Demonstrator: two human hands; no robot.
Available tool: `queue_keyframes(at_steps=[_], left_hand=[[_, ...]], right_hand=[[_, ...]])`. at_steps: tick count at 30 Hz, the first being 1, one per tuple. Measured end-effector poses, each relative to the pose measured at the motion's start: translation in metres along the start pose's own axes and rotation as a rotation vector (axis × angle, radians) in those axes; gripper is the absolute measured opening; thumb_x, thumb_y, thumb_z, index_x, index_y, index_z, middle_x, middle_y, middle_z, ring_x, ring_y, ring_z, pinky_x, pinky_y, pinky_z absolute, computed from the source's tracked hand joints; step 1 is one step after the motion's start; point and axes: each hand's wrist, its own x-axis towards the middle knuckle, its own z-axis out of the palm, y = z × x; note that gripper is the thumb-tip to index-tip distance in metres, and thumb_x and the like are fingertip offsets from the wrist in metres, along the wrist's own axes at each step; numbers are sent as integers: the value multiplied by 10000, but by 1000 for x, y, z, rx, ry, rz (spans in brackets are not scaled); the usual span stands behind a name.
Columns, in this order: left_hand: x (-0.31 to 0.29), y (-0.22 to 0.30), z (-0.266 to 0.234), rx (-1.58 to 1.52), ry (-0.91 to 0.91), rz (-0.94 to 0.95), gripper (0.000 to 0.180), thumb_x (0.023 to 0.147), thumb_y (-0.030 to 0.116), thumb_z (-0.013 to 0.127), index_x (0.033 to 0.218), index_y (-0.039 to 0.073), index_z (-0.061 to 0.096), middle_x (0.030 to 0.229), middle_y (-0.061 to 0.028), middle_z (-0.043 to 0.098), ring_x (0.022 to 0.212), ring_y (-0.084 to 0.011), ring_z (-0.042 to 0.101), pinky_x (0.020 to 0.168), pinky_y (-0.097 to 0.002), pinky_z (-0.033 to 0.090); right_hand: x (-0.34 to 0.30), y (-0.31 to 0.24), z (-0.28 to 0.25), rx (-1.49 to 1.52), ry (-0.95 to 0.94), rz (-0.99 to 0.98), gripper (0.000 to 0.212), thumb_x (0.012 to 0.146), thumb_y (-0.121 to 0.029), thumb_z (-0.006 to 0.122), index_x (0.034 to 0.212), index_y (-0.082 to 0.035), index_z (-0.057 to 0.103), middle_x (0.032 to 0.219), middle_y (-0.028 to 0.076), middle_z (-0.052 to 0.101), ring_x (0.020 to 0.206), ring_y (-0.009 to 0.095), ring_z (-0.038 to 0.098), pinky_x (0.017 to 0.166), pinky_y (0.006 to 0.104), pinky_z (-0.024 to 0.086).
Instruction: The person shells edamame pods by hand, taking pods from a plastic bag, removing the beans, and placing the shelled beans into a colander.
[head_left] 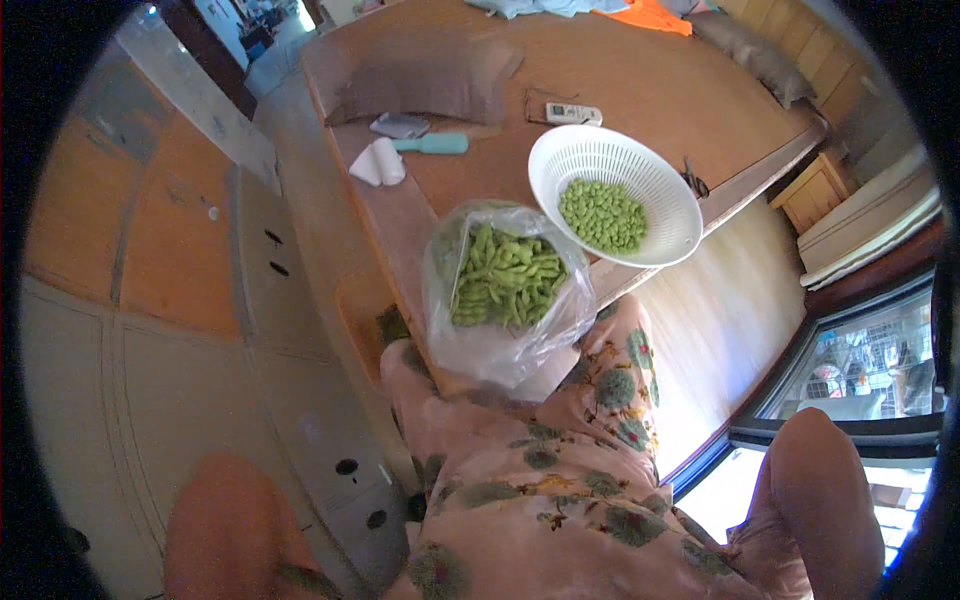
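Note:
Neither of my hands is in view. Only a bent bare arm shows at each lower side, apart from everything on the table. In front of my lap, at the table's near edge, a clear plastic bag stands open, full of green soybean pods. Just beyond it to the right sits a white slotted plastic basket. Shelled green beans lie heaped in its bottom.
On the brown tabletop are a white remote control, a teal-handled brush-like tool, white rolls, a brown cushion and a small dark object. Cabinets line the left; a glass door is at right.

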Motion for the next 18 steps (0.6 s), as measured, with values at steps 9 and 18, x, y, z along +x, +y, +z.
queue_keyframes(at_steps=[9, 18], left_hand=[[-37, -7, 26, -6, 86, 95, 363, 889, 235, 516, 1201, 48, 507, 1197, -98, 540, 1094, -259, 507, 954, -372, 413], [-32, -11, 29, 43, 100, 132, 375, 871, 211, 521, 1208, 51, 481, 1204, -81, 512, 1110, -230, 485, 955, -348, 403]], right_hand=[[-28, -7, -2, -5, -24, -46, 435, 969, -540, 392, 828, -149, 520, 818, 48, 479, 759, 236, 444, 874, 450, 380], [-18, 3, -7, -35, -54, -80, 409, 971, -530, 398, 887, -149, 519, 882, 59, 485, 818, 246, 450, 891, 457, 376]])
